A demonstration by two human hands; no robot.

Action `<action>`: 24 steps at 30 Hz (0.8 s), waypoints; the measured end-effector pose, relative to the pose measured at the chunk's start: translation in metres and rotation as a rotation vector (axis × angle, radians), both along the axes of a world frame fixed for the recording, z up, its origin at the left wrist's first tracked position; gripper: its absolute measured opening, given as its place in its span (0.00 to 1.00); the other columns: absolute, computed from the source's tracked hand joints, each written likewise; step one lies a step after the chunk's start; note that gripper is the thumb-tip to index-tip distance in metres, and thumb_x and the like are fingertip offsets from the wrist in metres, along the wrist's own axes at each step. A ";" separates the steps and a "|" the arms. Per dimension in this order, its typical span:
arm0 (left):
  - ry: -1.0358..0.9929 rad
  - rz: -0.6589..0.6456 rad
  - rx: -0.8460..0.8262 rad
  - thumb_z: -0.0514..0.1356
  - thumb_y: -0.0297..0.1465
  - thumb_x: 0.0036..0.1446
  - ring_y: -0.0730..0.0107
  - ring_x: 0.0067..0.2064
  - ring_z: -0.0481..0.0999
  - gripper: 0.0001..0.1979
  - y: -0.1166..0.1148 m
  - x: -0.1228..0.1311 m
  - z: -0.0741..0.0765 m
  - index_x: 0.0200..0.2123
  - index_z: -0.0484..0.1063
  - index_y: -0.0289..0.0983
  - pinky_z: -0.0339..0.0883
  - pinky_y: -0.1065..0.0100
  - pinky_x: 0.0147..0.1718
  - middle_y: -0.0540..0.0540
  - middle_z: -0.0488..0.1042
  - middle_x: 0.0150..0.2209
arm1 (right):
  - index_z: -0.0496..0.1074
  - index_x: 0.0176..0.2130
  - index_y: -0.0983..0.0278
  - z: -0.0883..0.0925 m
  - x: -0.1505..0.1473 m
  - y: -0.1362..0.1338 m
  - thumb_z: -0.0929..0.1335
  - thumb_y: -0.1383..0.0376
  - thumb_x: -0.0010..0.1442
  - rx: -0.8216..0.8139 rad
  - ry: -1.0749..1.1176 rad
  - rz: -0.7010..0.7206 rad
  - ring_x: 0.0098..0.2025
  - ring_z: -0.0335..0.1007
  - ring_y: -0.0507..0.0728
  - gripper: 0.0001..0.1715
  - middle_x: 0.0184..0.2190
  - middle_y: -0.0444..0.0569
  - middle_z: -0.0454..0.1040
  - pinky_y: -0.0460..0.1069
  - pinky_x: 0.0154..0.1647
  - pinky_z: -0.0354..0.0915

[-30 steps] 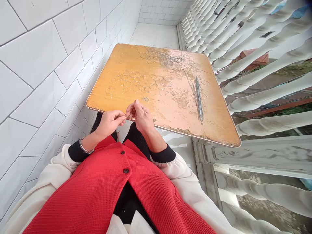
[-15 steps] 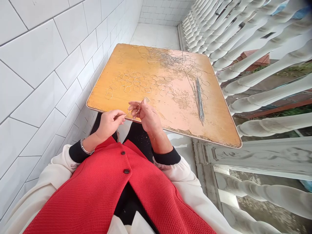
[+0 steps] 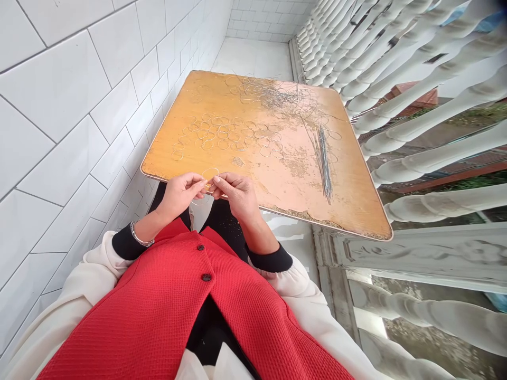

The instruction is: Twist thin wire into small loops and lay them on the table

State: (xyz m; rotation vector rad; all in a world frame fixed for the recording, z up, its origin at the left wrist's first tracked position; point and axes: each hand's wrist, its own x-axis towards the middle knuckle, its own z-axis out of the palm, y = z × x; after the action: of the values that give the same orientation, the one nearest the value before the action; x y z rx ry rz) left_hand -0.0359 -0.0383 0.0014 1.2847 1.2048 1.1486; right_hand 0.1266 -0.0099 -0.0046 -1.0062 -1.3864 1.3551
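A thin wire loop [image 3: 210, 168] is being pinched by the fingertips of both the left hand [image 3: 182, 196] and the right hand [image 3: 236, 194], at the near edge of the table [image 3: 158, 158], left of centre. Farther off, wire rings [image 3: 223, 132] are being supported; to the right, straight wires [image 3: 325, 163]. Distortion is being risked through uneven pulling, and a fall past the edge through a loosened pinch. No legible brand, label or writing is being shown.
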 end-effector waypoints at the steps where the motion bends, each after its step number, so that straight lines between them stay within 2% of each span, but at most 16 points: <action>1: -0.002 -0.003 -0.004 0.62 0.36 0.59 0.76 0.28 0.76 0.09 0.001 0.000 0.001 0.32 0.73 0.35 0.72 0.73 0.32 0.49 0.77 0.28 | 0.74 0.27 0.63 0.000 0.000 0.001 0.74 0.43 0.50 -0.001 -0.003 0.007 0.21 0.66 0.49 0.25 0.22 0.45 0.76 0.46 0.24 0.66; 11: 0.035 -0.098 -0.005 0.58 0.31 0.62 0.77 0.26 0.74 0.10 0.007 -0.010 0.009 0.28 0.68 0.35 0.68 0.72 0.29 0.50 0.75 0.26 | 0.72 0.27 0.63 -0.005 0.003 0.007 0.72 0.43 0.54 0.006 -0.007 0.060 0.20 0.64 0.48 0.26 0.20 0.42 0.71 0.45 0.23 0.63; 16: 0.073 -0.086 0.006 0.57 0.28 0.62 0.78 0.25 0.74 0.09 0.008 -0.009 0.005 0.28 0.67 0.35 0.68 0.74 0.28 0.51 0.74 0.25 | 0.71 0.27 0.63 -0.005 0.002 0.005 0.72 0.42 0.54 0.045 -0.042 0.111 0.20 0.64 0.48 0.27 0.21 0.43 0.71 0.45 0.24 0.62; 20: 0.028 -0.053 0.015 0.59 0.33 0.63 0.78 0.27 0.75 0.09 0.007 -0.006 -0.001 0.30 0.68 0.36 0.70 0.74 0.29 0.51 0.75 0.27 | 0.72 0.27 0.62 -0.005 0.000 0.004 0.72 0.42 0.53 0.012 -0.005 0.105 0.20 0.64 0.48 0.27 0.21 0.42 0.72 0.45 0.24 0.63; 24: 0.004 -0.081 -0.001 0.59 0.39 0.63 0.75 0.29 0.77 0.11 0.004 -0.008 -0.001 0.36 0.71 0.35 0.71 0.72 0.31 0.49 0.77 0.28 | 0.74 0.28 0.63 -0.004 0.000 0.003 0.74 0.45 0.52 -0.010 0.025 0.082 0.20 0.64 0.47 0.24 0.22 0.42 0.73 0.45 0.24 0.63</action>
State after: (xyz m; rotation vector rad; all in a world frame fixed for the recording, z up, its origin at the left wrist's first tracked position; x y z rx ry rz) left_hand -0.0438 -0.0343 -0.0001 1.3237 1.1457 1.0879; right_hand 0.1266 -0.0064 -0.0090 -0.9445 -1.4167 1.4319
